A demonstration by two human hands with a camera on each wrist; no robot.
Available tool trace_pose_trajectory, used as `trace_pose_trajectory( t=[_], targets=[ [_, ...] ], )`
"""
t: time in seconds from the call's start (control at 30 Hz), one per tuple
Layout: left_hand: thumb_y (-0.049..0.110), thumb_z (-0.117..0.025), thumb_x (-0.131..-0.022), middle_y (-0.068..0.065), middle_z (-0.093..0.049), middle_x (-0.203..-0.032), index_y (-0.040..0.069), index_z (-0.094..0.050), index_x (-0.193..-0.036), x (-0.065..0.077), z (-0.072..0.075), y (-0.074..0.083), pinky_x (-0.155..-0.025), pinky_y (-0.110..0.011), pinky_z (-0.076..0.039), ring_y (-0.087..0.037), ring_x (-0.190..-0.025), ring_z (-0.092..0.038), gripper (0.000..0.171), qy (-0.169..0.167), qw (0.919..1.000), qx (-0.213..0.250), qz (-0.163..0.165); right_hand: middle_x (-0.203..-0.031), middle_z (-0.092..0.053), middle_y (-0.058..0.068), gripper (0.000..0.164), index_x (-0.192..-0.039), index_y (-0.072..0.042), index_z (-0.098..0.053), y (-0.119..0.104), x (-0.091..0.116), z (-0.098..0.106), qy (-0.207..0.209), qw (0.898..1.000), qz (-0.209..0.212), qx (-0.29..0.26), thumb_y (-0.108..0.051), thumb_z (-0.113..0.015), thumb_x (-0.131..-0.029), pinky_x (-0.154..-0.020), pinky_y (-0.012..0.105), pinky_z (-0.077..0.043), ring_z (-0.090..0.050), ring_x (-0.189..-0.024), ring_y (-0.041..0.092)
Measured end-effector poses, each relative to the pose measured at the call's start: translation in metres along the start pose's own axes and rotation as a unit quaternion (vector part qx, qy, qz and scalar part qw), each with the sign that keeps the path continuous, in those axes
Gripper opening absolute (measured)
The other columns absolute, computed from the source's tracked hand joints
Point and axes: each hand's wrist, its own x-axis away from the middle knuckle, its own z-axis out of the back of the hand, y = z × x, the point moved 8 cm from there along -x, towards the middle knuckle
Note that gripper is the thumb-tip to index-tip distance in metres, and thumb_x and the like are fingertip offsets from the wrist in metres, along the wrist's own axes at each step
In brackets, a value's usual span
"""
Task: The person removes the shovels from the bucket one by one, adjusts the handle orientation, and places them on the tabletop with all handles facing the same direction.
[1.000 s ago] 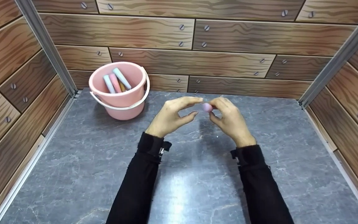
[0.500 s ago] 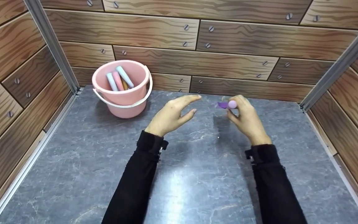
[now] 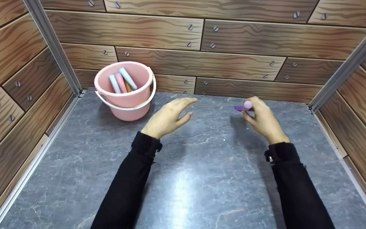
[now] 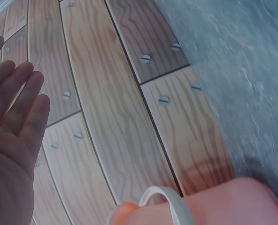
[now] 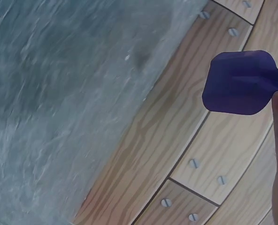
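My right hand [image 3: 264, 118] grips a small toy shovel over the right back of the table. Its lilac handle [image 3: 247, 105] has its round end toward the head camera. The flat purple blade [image 5: 240, 83] with rounded corners shows fully in the right wrist view. My left hand [image 3: 169, 117] hovers over the middle back, fingers nearly straight, thumb apart, holding nothing; in the left wrist view its palm is bare. To its left stands a pink bucket [image 3: 131, 115] with a white handle [image 3: 135, 107]. Light blue, pink [image 3: 120, 83] and amber handles stick up inside it; their lower ends are hidden.
A grey marbled tabletop [image 3: 202, 178] lies beneath both hands. Wood-patterned walls [image 3: 240, 70] enclose it at the back and sides, with metal corner posts [image 3: 54, 44]. A tiny white speck [image 3: 224, 140] sits on the tabletop between the arms.
My right hand has carried the shovel rightward, away from the left hand, and the purple blade has come into view. My left hand has drifted slightly left. The bucket stays put.
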Motion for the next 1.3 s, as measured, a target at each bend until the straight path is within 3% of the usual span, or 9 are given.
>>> trace_pose_trajectory(
  t=[0.17,0.4,0.8,0.93,1.2,1.3],
  targets=[
    [0.021,-0.068,-0.12,-0.013,-0.068,-0.17,0.007,-0.059,-0.17,0.007,0.003,-0.008,-0.14,-0.045,-0.05,-0.031,-0.162,-0.064,0.053,-0.013,0.9998,-0.011,0.009,-0.124,-0.072,0.028,0.026,-0.123,0.007,-0.066,0.015,0.001,-0.001,-0.019,0.999,-0.037,-0.008,0.011,-0.078,-0.101,-0.116,0.065,-0.063,-0.073,-0.123,0.05],
    [0.027,-0.067,-0.121,-0.014,-0.066,-0.172,0.008,-0.058,-0.171,0.013,0.001,-0.013,-0.141,-0.047,-0.049,-0.033,-0.164,-0.062,0.055,-0.042,0.9988,-0.023,0.006,-0.127,-0.071,0.029,0.023,-0.118,0.008,-0.065,0.036,0.004,0.0,-0.01,0.997,-0.072,-0.019,0.017,-0.075,-0.1,-0.117,0.066,-0.064,-0.074,-0.125,0.049],
    [0.026,-0.073,-0.116,-0.018,-0.067,-0.17,0.001,-0.059,-0.168,0.017,-0.018,-0.002,-0.14,-0.049,-0.051,-0.036,-0.161,-0.065,0.059,-0.095,0.9921,-0.058,-0.057,-0.116,-0.078,0.027,0.015,-0.11,0.004,-0.071,0.061,0.008,-0.001,-0.011,0.993,-0.113,-0.013,0.011,-0.081,-0.102,-0.111,0.067,-0.062,-0.077,-0.119,0.051],
    [0.028,-0.072,-0.117,-0.017,-0.067,-0.171,0.002,-0.058,-0.169,0.019,-0.025,-0.001,-0.14,-0.049,-0.051,-0.035,-0.161,-0.065,0.059,-0.11,0.99,-0.067,-0.057,-0.117,-0.079,0.026,0.013,-0.11,0.003,-0.073,0.066,0.008,-0.001,-0.011,0.992,-0.127,-0.024,0.008,-0.082,-0.102,-0.113,0.06,-0.06,-0.077,-0.12,0.048],
    [0.027,-0.072,-0.117,-0.017,-0.068,-0.169,0.002,-0.059,-0.168,0.022,-0.033,-0.002,-0.139,-0.05,-0.051,-0.036,-0.159,-0.066,0.059,-0.129,0.9878,-0.067,-0.055,-0.116,-0.083,0.022,0.018,-0.12,0.003,-0.074,0.066,0.004,0.007,0.014,0.989,-0.147,-0.022,0.0,-0.083,-0.105,-0.103,0.028,-0.051,-0.078,-0.116,0.037],
    [0.026,-0.072,-0.117,-0.017,-0.068,-0.169,0.002,-0.058,-0.168,0.023,-0.036,-0.001,-0.139,-0.049,-0.052,-0.036,-0.159,-0.066,0.059,-0.134,0.987,-0.067,-0.058,-0.119,-0.084,0.025,0.025,-0.126,0.003,-0.072,0.065,0.003,0.01,0.017,0.986,-0.162,-0.016,-0.001,-0.084,-0.105,-0.104,0.038,-0.056,-0.079,-0.117,0.041]
  ],
)
